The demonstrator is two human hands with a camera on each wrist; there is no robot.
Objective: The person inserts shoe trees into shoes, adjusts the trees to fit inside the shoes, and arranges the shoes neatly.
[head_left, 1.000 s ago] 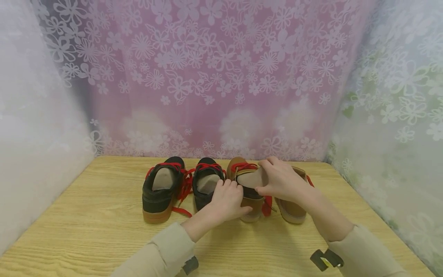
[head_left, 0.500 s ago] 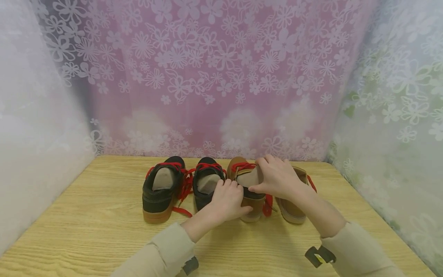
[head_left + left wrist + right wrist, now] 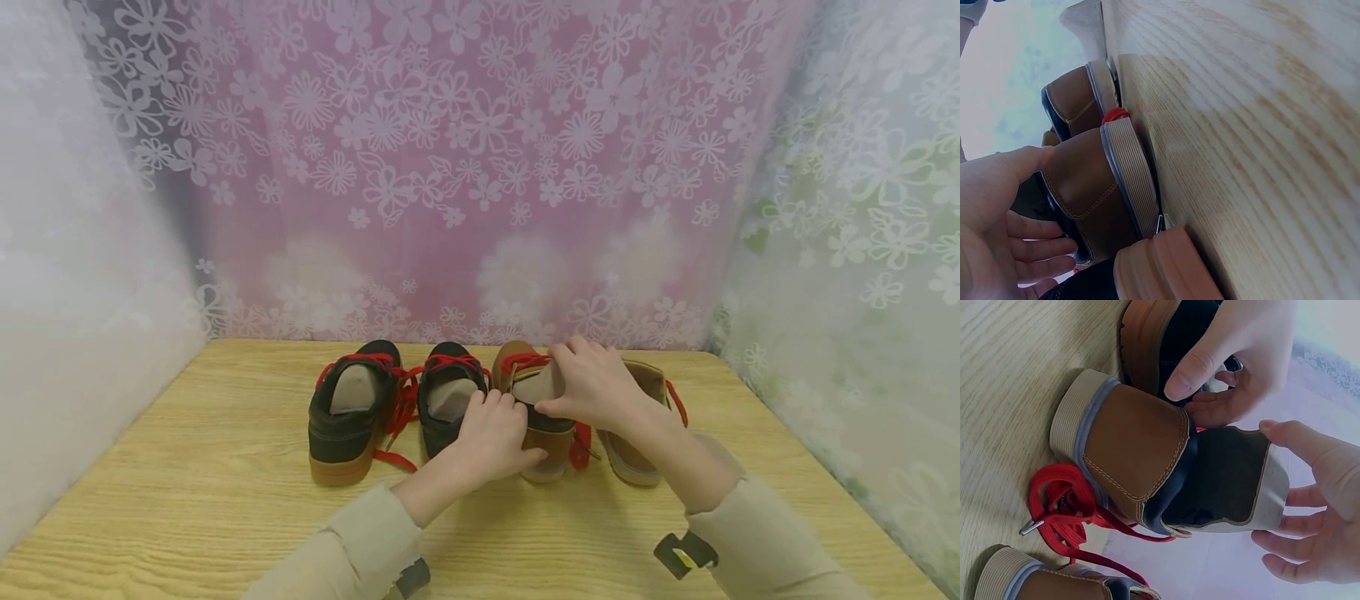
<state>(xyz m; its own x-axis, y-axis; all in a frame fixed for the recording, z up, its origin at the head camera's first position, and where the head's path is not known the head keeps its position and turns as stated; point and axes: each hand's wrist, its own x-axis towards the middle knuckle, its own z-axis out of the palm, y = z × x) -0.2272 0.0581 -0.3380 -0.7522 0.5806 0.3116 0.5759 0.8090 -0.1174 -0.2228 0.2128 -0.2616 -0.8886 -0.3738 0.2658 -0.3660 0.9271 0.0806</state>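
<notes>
In the head view my left hand (image 3: 491, 433) is at the heel of a brown shoe (image 3: 546, 454) with red laces. Its thumb lies by the heel and its fingers along the left collar, holding the shoe. My right hand (image 3: 1329, 487) grips an insole (image 3: 1219, 478), beige on one face and dark on the other, by its edges, thumb on one side and fingers opposite. The insole's far part is hidden within the shoe. In the left wrist view the left hand (image 3: 1004, 225) reaches round the brown heel (image 3: 1079, 181).
Two black shoes (image 3: 341, 437) with red laces and beige insoles stand to the left. A second brown shoe (image 3: 636, 462) stands at the right, partly behind my right arm. All are on a wooden table (image 3: 187, 517) before a pink flowered curtain (image 3: 450, 167), with pale sheets either side.
My right hand has shifted slightly left with the insole over the brown shoe, and its forearm has swung left too. My left hand keeps its place.
</notes>
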